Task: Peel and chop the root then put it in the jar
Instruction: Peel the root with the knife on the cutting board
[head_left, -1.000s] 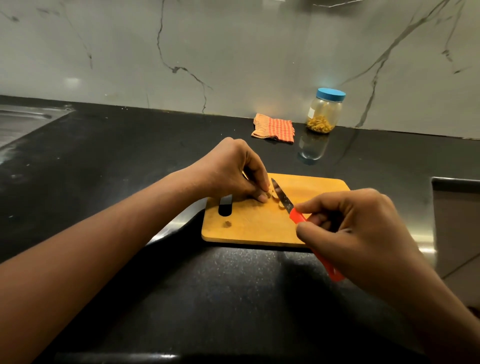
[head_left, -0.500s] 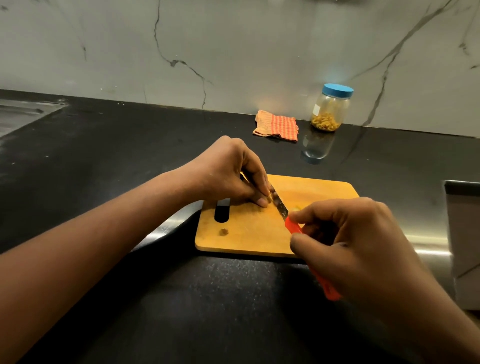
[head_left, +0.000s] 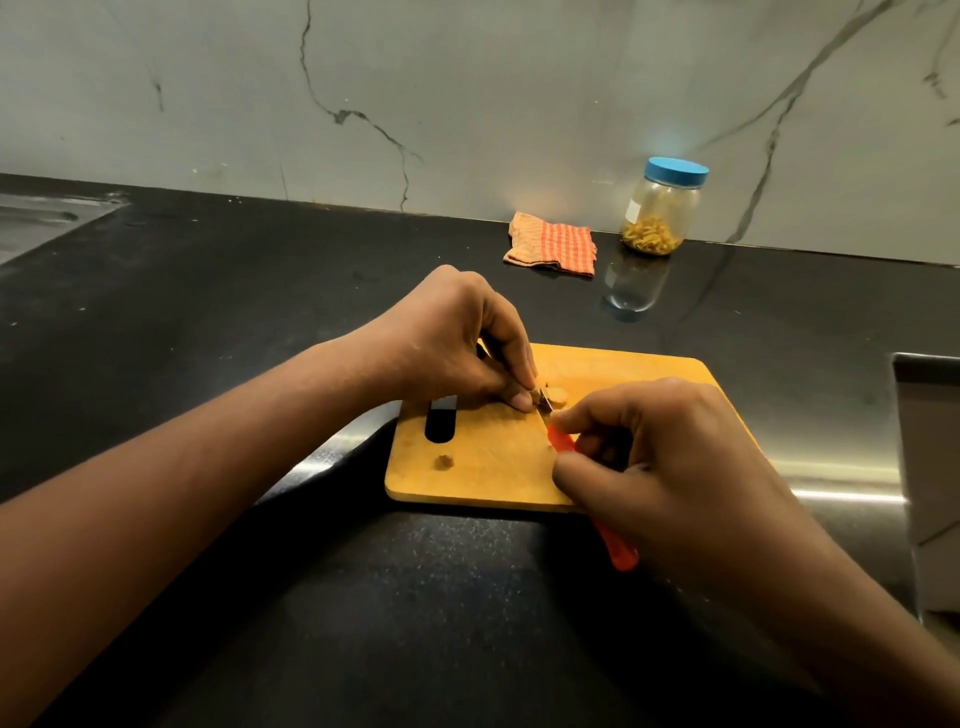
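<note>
Root (head_left: 558, 397): small pale piece, lying on the wooden cutting board (head_left: 493, 467) near its middle, most of it hidden under my fingertips. My left hand (head_left: 457, 343) comes in from the left with fingers curled down and thumb tucked alongside, pinching the root against the board. My right hand (head_left: 670, 467) is clenched around the knife (head_left: 563, 444), forefinger and thumb pinching where the red handle meets the blade, and the handle's tail sticks out below my palm past the board's near edge. The short blade is angled away from me, its tip right against my left fingertips and touching the root; only a sliver of steel shows. Whether the edge has gone through the piece, I cannot tell. Board lies on the black countertop (head_left: 260, 312), its slot (head_left: 440, 421) toward the left end, with one small brown scrap (head_left: 445, 461) just in front of the slot. Jar (head_left: 662, 208) stands well apart at the back against the veined marble wall (head_left: 467, 104), blue lid (head_left: 676, 171) on, yellowish chopped pieces heaped in its bottom. Folded orange checked cloth (head_left: 553, 248) lies just left of the jar. Steel sink (head_left: 36, 218) at the far left edge.
</note>
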